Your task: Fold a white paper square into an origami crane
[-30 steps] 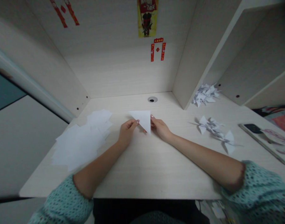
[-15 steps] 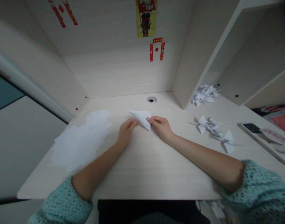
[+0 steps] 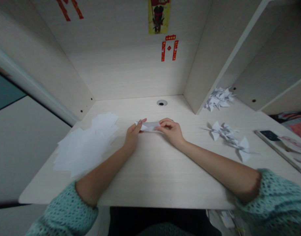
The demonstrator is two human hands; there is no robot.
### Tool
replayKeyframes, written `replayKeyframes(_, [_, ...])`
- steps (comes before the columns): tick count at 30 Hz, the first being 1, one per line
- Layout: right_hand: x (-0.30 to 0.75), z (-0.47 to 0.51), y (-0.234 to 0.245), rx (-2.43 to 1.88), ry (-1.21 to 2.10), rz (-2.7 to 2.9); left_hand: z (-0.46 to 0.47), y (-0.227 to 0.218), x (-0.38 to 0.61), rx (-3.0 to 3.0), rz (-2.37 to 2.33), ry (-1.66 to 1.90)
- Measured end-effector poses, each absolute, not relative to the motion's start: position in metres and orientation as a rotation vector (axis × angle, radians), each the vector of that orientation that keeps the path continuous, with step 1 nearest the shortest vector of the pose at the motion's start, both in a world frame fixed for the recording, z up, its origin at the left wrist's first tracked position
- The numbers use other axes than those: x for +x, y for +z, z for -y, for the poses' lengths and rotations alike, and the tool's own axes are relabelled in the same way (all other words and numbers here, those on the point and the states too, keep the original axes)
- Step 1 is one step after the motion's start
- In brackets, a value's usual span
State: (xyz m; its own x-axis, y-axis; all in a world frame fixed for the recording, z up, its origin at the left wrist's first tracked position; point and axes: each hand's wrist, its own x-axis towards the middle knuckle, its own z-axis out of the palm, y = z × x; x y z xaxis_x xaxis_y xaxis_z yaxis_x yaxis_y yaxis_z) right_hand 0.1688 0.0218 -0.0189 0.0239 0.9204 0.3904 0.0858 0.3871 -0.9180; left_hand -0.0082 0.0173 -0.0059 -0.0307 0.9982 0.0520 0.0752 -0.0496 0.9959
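Note:
A small white sheet of paper, partly folded, is held between my two hands above the middle of the desk. My left hand grips its left end, thumb on top. On the right end, my right hand pinches the paper between thumb and fingers; a ring shows on one finger. To the left lies a spread pile of white paper sheets. Several folded paper cranes lie to the right of my right hand. The fold lines under my fingers are hidden.
A heap of folded white paper pieces sits by the upright divider. The phone lies at the right. A round cable hole is near the back panel, which bears red stickers. The desk's front edge is close to me.
The paper has gone from a triangle with its point down to a narrower, flatter strip. My left hand has turned and moved its grip. The view has shifted slightly.

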Motion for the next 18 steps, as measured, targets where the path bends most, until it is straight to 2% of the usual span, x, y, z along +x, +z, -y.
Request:
replayKeyframes(8, [0.171, -0.031, -0.026, -1.069, 1.027, 1.124, -0.015, -0.014, -0.002, 1.254, -1.104, 1.048])
replayKeyframes(18, [0.171, -0.030, -0.032, -1.062, 1.098, 1.281, -0.014, -0.017, -0.005, 1.342, -1.139, 1.129])
